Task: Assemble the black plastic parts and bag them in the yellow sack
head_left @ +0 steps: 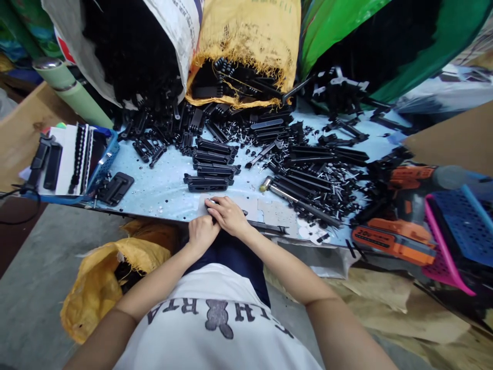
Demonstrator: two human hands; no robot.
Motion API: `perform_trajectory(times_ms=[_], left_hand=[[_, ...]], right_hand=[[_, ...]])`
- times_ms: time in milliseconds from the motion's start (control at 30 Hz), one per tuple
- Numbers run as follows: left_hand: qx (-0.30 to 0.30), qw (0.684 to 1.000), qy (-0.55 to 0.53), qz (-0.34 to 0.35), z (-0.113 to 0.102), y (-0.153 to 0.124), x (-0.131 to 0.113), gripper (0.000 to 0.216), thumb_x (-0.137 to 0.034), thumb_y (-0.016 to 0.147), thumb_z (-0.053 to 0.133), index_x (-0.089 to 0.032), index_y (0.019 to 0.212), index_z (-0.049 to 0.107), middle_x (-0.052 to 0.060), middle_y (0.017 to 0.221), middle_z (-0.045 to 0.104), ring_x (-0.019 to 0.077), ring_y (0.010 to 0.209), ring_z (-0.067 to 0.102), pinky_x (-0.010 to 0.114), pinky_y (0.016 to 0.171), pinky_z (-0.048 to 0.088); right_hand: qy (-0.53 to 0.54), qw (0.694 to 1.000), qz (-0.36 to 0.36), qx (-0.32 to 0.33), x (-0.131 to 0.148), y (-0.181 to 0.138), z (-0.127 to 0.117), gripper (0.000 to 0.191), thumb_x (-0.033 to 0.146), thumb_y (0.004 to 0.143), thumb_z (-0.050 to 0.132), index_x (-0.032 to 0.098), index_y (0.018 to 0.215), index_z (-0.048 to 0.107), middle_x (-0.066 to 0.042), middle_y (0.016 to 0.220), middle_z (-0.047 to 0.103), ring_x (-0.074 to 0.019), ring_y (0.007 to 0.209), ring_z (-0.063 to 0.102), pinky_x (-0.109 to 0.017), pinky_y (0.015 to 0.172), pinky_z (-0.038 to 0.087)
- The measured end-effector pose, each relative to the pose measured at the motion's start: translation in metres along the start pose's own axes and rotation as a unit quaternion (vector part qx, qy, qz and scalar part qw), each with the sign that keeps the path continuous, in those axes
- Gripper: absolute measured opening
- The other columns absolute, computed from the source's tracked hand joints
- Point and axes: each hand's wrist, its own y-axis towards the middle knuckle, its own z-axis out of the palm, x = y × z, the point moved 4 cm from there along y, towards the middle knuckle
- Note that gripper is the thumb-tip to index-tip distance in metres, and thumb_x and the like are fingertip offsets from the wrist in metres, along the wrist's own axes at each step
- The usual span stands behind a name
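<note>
I see a pale blue table (162,182) strewn with black plastic parts (308,180), a stack of black bars (211,167) and an orange drill (393,239) at right.

Left hand (201,234) touching right hand (228,216)

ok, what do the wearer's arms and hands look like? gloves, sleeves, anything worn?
No gloves on left hand or right hand; no watch or bands visible. Forearms uncovered, no sleeves in view. T-shirt is white with dark grey lettering.
</note>
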Motion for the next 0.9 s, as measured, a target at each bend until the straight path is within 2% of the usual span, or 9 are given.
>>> perform_trajectory(times_ms=[100, 167, 267, 367, 467, 567, 667, 767, 900], left_hand=[[-0.008, 0.998, 0.007, 0.060, -0.004, 0.001, 0.000, 0.040, -0.034, 0.092, 0.036, -0.015, 0.084, 0.070, 0.013, 0.079, 0.069, 0.0236, 0.076, 0.065, 0.031, 0.067, 0.044], [-0.061, 0.985, 0.008, 0.158, -0.011, 0.005, -0.003, 0.037, -0.037, 0.092, 0.039, -0.015, 0.090, 0.068, 0.014, 0.087, 0.068, 0.0251, 0.086, 0.063, 0.034, 0.074, 0.045], [-0.121, 0.926, 0.023, 0.356, -0.017, 0.013, -0.017, 0.039, -0.042, 0.089, 0.046, -0.014, 0.113, 0.059, 0.017, 0.113, 0.061, 0.0283, 0.109, 0.053, 0.040, 0.089, 0.039], [-0.071, 0.879, 0.052, 0.468, -0.009, 0.024, -0.034, 0.052, -0.046, 0.086, 0.052, -0.012, 0.124, 0.048, 0.017, 0.115, 0.058, 0.0275, 0.106, 0.053, 0.040, 0.089, 0.038], [-0.051, 0.884, 0.067, 0.461, -0.003, 0.032, -0.041, 0.049, -0.043, 0.087, 0.051, -0.011, 0.123, 0.047, 0.015, 0.111, 0.059, 0.0252, 0.101, 0.054, 0.037, 0.086, 0.037], [-0.061, 0.879, 0.091, 0.464, -0.001, 0.031, -0.041, 0.049, -0.041, 0.089, 0.050, -0.009, 0.126, 0.044, 0.016, 0.117, 0.056, 0.0253, 0.105, 0.052, 0.036, 0.087, 0.036], [-0.069, 0.874, 0.134, 0.463, -0.002, 0.031, -0.039, 0.052, -0.042, 0.090, 0.046, -0.007, 0.128, 0.044, 0.018, 0.114, 0.058, 0.0255, 0.102, 0.054, 0.035, 0.082, 0.038], [-0.091, 0.882, 0.134, 0.442, -0.014, 0.028, -0.036, 0.050, -0.049, 0.091, 0.040, -0.006, 0.104, 0.061, 0.016, 0.088, 0.064, 0.0242, 0.085, 0.058, 0.034, 0.072, 0.039], [-0.142, 0.859, 0.014, 0.493, -0.053, -0.008, -0.032, 0.059, -0.053, 0.093, 0.025, -0.014, 0.066, 0.060, 0.008, 0.060, 0.059, 0.0175, 0.061, 0.055, 0.031, 0.059, 0.037]], right_hand=[[-0.008, 0.999, -0.036, -0.014, 0.000, -0.015, -0.014, 0.043, 0.037, 0.095, 0.037, 0.019, 0.131, 0.050, -0.012, 0.133, 0.049, -0.0230, 0.116, 0.048, -0.041, 0.096, 0.044], [-0.020, 0.997, -0.053, -0.061, -0.008, -0.037, -0.029, 0.050, 0.039, 0.092, 0.043, 0.018, 0.137, 0.041, -0.015, 0.139, 0.042, -0.0255, 0.124, 0.043, -0.045, 0.100, 0.041], [-0.061, 0.990, -0.037, -0.125, -0.032, -0.074, -0.046, 0.057, 0.037, 0.088, 0.052, 0.017, 0.139, 0.037, -0.018, 0.133, 0.048, -0.0270, 0.119, 0.049, -0.044, 0.093, 0.046], [-0.109, 0.988, -0.045, -0.099, -0.052, -0.094, -0.044, 0.050, 0.036, 0.088, 0.054, 0.016, 0.132, 0.046, -0.016, 0.116, 0.059, -0.0232, 0.099, 0.059, -0.036, 0.079, 0.051], [-0.132, 0.987, -0.056, -0.068, -0.063, -0.093, -0.040, 0.042, 0.038, 0.090, 0.051, 0.016, 0.125, 0.052, -0.012, 0.101, 0.065, -0.0196, 0.087, 0.061, -0.032, 0.073, 0.050], [-0.167, 0.982, -0.089, -0.025, -0.067, -0.088, -0.042, 0.043, 0.044, 0.090, 0.048, 0.015, 0.121, 0.055, -0.011, 0.101, 0.064, -0.0187, 0.085, 0.060, -0.030, 0.071, 0.047], [-0.236, 0.970, -0.052, -0.036, -0.071, -0.086, -0.052, 0.049, 0.056, 0.087, 0.044, 0.012, 0.098, 0.063, -0.012, 0.086, 0.064, -0.0188, 0.073, 0.058, -0.029, 0.062, 0.042], [-0.246, 0.967, -0.034, -0.062, -0.063, -0.087, -0.072, 0.056, 0.063, 0.085, 0.041, 0.015, 0.061, 0.057, -0.005, 0.056, 0.053, -0.0145, 0.053, 0.050, -0.027, 0.052, 0.034], [-0.103, 0.981, -0.160, -0.029, -0.017, -0.088, -0.109, 0.058, 0.063, 0.088, 0.031, 0.019, 0.056, 0.050, -0.001, 0.049, 0.045, -0.0118, 0.046, 0.042, -0.027, 0.048, 0.029]])
